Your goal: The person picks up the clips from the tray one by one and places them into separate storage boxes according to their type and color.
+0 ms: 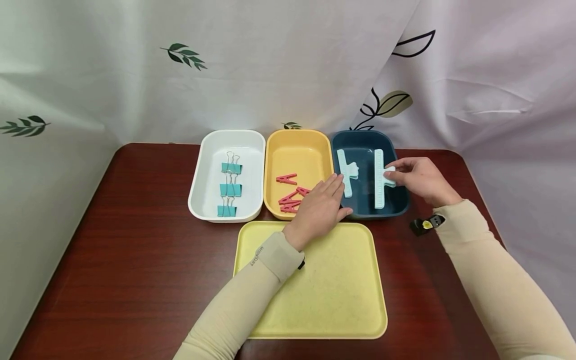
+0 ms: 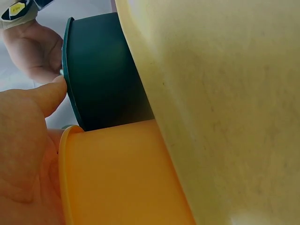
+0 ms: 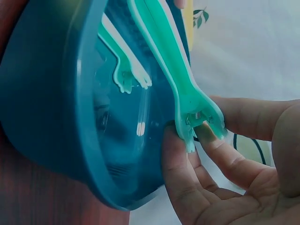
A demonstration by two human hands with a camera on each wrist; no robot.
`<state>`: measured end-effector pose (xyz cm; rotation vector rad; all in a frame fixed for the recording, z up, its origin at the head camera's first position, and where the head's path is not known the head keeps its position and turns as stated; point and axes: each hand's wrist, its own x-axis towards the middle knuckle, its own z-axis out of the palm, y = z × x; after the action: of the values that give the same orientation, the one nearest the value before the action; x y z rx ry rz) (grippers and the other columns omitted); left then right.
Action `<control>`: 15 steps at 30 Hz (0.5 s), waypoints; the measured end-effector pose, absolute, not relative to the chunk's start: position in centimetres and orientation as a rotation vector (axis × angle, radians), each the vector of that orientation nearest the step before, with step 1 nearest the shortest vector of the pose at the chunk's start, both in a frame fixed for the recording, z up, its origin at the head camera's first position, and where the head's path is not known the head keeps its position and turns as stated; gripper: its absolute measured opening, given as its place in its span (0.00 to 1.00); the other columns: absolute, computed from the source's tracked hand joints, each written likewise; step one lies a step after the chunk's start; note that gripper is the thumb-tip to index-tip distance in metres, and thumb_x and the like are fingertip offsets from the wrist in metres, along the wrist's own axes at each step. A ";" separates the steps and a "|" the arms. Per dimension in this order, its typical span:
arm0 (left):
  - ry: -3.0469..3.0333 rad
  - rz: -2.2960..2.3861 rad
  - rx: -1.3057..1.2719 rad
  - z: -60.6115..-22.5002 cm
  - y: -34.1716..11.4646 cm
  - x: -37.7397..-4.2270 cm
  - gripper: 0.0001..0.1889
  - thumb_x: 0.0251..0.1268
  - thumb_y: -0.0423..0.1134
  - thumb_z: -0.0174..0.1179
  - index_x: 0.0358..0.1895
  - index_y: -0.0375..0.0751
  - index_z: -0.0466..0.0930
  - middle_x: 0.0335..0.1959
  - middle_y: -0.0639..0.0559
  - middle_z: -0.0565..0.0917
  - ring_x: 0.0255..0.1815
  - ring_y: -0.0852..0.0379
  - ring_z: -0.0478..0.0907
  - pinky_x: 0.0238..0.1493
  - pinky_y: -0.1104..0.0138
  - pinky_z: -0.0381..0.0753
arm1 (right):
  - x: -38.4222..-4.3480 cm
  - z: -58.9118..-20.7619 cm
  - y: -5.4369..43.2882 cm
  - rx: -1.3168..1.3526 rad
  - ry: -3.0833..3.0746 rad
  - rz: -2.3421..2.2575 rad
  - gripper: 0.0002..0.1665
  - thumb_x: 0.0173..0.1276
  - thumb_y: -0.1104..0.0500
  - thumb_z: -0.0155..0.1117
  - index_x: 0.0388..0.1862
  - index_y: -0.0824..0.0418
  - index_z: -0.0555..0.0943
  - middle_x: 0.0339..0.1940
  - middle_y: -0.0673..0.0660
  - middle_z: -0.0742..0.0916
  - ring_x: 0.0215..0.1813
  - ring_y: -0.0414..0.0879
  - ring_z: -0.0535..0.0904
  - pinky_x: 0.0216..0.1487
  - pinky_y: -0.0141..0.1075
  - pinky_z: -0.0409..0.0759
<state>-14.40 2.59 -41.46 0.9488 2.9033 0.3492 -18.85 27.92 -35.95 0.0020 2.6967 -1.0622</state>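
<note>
My right hand (image 1: pixel 425 180) pinches the handle end of a mint-green bag clip (image 1: pixel 379 177) over the right side of the dark blue bin (image 1: pixel 363 192). In the right wrist view, thumb and fingers press the clip's two handle tabs, with a small spring (image 3: pixel 197 115) between them. A second bag clip (image 1: pixel 345 172) lies at the bin's left side. My left hand (image 1: pixel 320 210) reaches over the front of the yellow bin (image 1: pixel 299 155) with straight fingers, fingertips close to that second clip. Its thumb is right at the blue bin's front rim (image 2: pixel 70 93).
Pink clothespins (image 1: pixel 286 178), several of them, lie in the yellow bin, some partly behind my left hand. The white bin (image 1: pixel 207 175) on the left holds three teal binder clips (image 1: pixel 231 189). A pale yellow tray (image 1: pixel 333 290) lies in front on the dark red table (image 1: pixel 135 250).
</note>
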 end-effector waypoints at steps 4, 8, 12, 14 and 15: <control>2.904 0.341 0.953 -41.5 2.6 -14.4 0.36 0.78 0.59 0.46 0.77 0.37 0.60 0.80 0.45 0.53 0.80 0.52 0.43 0.77 0.59 0.43 | -19.4 -36.0 28.0 0.005 2.695 -1.041 0.27 0.73 0.47 0.63 0.56 0.68 0.81 0.42 0.63 0.83 0.45 0.61 0.77 0.43 0.46 0.80; 2.906 0.326 0.950 -41.5 2.6 -14.4 0.36 0.78 0.60 0.46 0.77 0.37 0.61 0.80 0.46 0.53 0.80 0.52 0.43 0.77 0.59 0.44 | -20.2 -36.1 27.9 0.021 2.703 -1.025 0.25 0.73 0.49 0.64 0.56 0.68 0.81 0.39 0.63 0.83 0.44 0.61 0.77 0.40 0.43 0.79; 2.906 0.330 0.943 -41.5 2.6 -14.4 0.36 0.77 0.60 0.47 0.77 0.37 0.61 0.80 0.46 0.53 0.80 0.52 0.43 0.77 0.59 0.44 | -20.8 -36.2 27.6 0.035 2.688 -1.018 0.24 0.73 0.50 0.63 0.57 0.68 0.80 0.42 0.64 0.83 0.45 0.62 0.76 0.44 0.49 0.80; 2.902 0.337 0.940 -41.5 2.7 -14.4 0.36 0.77 0.60 0.47 0.77 0.37 0.61 0.80 0.46 0.53 0.80 0.52 0.43 0.77 0.59 0.44 | -21.2 -36.2 27.4 0.036 2.677 -1.006 0.25 0.74 0.50 0.63 0.58 0.69 0.79 0.44 0.65 0.82 0.47 0.62 0.76 0.47 0.51 0.79; 2.900 0.342 0.940 -41.5 2.6 -14.4 0.36 0.77 0.60 0.47 0.77 0.37 0.61 0.80 0.46 0.53 0.80 0.52 0.43 0.77 0.59 0.44 | -21.3 -36.2 27.3 0.037 2.676 -0.993 0.26 0.74 0.50 0.63 0.58 0.69 0.78 0.45 0.66 0.82 0.47 0.62 0.76 0.47 0.51 0.79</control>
<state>-14.41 2.65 -41.51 0.9403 2.9000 0.3416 -21.29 27.27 -36.22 0.0370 2.6756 -0.9926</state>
